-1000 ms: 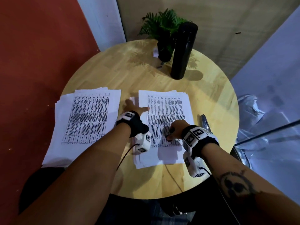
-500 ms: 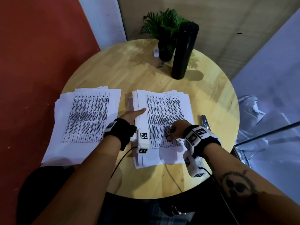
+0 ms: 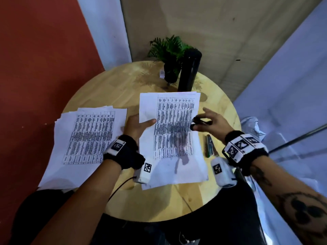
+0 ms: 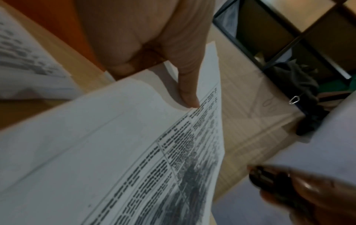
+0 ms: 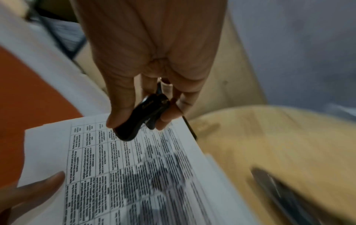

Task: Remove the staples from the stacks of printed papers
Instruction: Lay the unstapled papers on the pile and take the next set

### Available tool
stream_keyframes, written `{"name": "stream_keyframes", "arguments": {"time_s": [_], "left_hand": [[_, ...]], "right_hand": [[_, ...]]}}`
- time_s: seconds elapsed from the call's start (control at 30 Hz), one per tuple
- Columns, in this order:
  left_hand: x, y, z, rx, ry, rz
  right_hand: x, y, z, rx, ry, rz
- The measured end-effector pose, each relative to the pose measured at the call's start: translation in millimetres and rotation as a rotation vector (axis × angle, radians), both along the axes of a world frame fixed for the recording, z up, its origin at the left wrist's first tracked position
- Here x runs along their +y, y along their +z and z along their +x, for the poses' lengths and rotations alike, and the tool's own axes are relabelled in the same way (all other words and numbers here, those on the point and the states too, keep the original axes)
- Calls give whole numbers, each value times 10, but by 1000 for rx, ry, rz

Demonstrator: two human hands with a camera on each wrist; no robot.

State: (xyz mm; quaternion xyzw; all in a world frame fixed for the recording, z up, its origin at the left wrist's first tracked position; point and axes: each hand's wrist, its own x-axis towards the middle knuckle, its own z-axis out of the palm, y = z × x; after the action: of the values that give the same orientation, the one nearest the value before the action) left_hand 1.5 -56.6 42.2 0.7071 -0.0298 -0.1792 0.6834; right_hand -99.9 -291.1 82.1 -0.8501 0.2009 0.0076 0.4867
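While my left hand pinches the left edge of a thin set of printed papers, thumb on top and fingers hidden underneath, the sheets lift clear of the round wooden surface, their far end raised higher than the near end. They are limp and white, printed with a dense ruled table; the print is too smeared and small for me to read any word. My right hand hovers at the right edge of the sheets, thumb and forefinger closed on a small black staple remover, glossy, curved and rounded like a clamshell, the other fingers fanned loosely. Faint raised lettering runs along its shell, but I cannot make it out. Whether its jaws touch the paper is hard to judge; it looks just above it.

Beneath and nearer to me lies more of that pile, its lower sheets peeking out. To the left lies a second stack of papers, loosely squared, edges fanned. Right of the held sheets a slim metal stapler lies flat, partly cut off by my wrist strap. At the far rim stand a tall matte black cylindrical flask and a potted fern with a small illegible tag.
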Motion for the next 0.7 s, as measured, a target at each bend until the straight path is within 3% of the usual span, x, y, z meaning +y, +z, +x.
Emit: {"name": "stream_keyframes", "arguments": {"time_s": [0.17,0.23,0.47,0.57,0.7], "left_hand": [[154,385,-68,-78,-54,-64],[244,551,-91,-110,-79,-58],[475,1166,-162,-216,-106,-18],[518,1560,-230,-312,-141,-35],[517,2112,-266,-505,-42,-142]], "right_hand": [[106,865,196,-124,372,-439],[194,1122,231,-140,466,-501],[417,1823,107,-53,502,-235],[501,2128,-32,-91,513,-203],[598,2473,-190,-136,530,-242]]}}
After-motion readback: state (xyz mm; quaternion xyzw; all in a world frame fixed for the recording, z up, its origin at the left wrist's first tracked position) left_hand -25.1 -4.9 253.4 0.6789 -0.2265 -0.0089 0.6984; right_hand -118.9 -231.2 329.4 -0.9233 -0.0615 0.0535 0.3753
